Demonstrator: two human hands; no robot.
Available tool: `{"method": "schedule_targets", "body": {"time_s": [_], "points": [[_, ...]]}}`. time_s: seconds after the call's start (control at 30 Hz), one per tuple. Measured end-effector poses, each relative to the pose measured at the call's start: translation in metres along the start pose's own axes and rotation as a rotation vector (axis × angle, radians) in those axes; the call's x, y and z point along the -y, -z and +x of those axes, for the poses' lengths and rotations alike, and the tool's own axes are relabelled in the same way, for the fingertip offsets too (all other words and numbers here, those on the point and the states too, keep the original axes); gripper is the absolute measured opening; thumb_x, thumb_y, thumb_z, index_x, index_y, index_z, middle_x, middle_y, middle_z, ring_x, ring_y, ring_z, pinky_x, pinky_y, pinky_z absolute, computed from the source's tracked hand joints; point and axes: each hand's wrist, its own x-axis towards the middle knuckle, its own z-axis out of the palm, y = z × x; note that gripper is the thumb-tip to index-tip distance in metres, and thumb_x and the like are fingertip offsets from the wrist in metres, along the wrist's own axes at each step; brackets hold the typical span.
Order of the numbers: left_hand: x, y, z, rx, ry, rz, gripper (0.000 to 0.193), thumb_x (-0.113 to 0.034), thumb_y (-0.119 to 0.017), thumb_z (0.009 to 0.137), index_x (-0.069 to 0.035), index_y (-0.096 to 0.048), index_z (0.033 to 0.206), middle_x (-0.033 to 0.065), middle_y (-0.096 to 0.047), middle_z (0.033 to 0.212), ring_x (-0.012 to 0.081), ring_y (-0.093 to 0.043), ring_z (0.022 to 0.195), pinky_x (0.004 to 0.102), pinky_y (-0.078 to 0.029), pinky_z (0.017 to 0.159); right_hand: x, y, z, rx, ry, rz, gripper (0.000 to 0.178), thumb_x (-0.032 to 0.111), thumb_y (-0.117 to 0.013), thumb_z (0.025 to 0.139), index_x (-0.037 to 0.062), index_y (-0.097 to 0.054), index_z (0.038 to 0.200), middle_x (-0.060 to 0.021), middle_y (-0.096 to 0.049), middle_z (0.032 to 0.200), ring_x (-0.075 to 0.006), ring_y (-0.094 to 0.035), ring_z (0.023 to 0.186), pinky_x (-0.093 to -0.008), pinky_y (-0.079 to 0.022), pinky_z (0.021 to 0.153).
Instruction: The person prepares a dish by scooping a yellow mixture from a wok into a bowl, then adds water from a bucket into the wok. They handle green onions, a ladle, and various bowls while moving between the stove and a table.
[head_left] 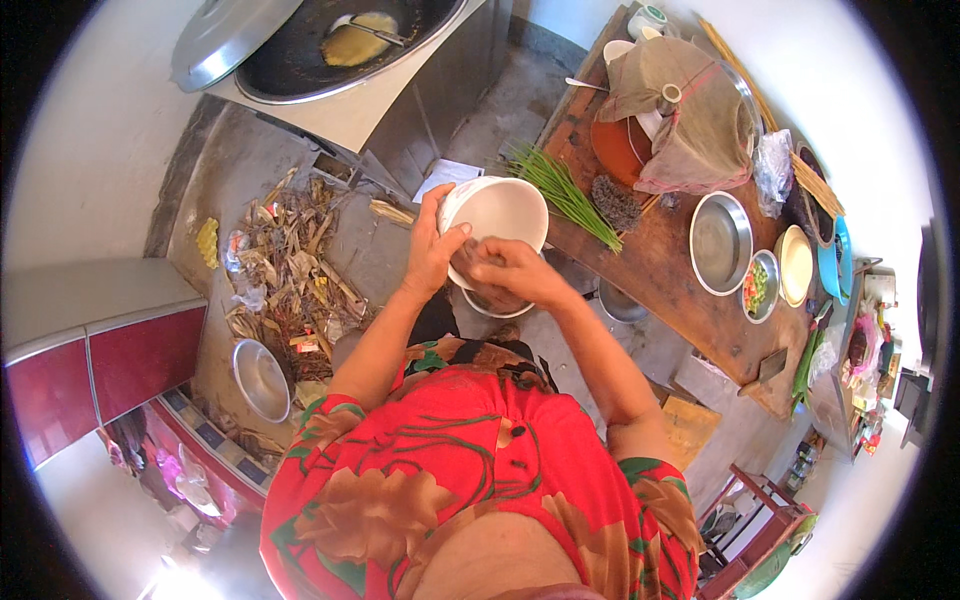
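A white bowl [505, 212] is held up in front of me, tilted, its pale inside showing. My left hand [432, 252] grips its left side, with the thumb over the near rim. At the near right edge of the bowl is my right hand [512, 272], its fingers curled against the wall. Whether a small thing is in those fingers I cannot make out. Underneath the hands, a second round vessel [498, 312] shows only part of its rim; the rest is hidden.
A wooden table [640, 262] at right bears green stalks [565, 192], a metal basin [720, 243], a bowl of chopped vegetables [760, 287] and a cloth-covered pile [680, 110]. At far left, a wok [290, 75] holds a ladle [375, 32]. Dry husks [290, 260] litter the floor.
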Motion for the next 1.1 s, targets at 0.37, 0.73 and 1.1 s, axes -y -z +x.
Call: {"method": "schedule_targets", "body": {"time_s": [0.37, 0.73, 1.1], "points": [[0.012, -0.008, 0.001, -0.023, -0.167, 0.22, 0.066, -0.017, -0.064, 0.07, 0.0, -0.04, 0.129, 0.0156, -0.049, 0.122, 0.0258, -0.047, 0.115, 0.0351, -0.035, 0.1, 0.112, 0.028, -0.101, -0.185, 0.409, 0.228, 0.029, 0.023, -0.062, 0.089, 0.0031, -0.055, 0.108, -0.0008, -0.057, 0.099, -0.0112, -0.052, 0.093, -0.0259, -0.041, 0.085], [-0.013, -0.049, -0.018, 0.331, 0.126, -0.158, 0.065, -0.014, -0.059, 0.068, 0.002, -0.04, 0.128, 0.0125, -0.051, 0.12, 0.0213, -0.048, 0.112, 0.032, -0.036, 0.098, 0.108, 0.021, -0.032, -0.138, 0.393, -1.413, 0.072, 0.006, -0.07, 0.063, 0.0235, -0.05, 0.13, -0.0078, -0.054, 0.114, -0.0315, -0.056, 0.104, -0.0392, -0.05, 0.081], [-0.028, -0.035, -0.04, 0.217, 0.055, -0.025, 0.074, -0.015, -0.061, 0.068, -0.004, -0.03, 0.134, 0.0144, -0.05, 0.113, 0.0225, -0.05, 0.105, 0.0353, -0.039, 0.093, 0.053, 0.031, -0.055, -0.635, 0.338, -0.655, 0.037, 0.003, -0.065, 0.074, 0.009, -0.062, 0.11, -0.0087, -0.066, 0.099, -0.0219, -0.065, 0.089, -0.0304, -0.051, 0.076]]}}
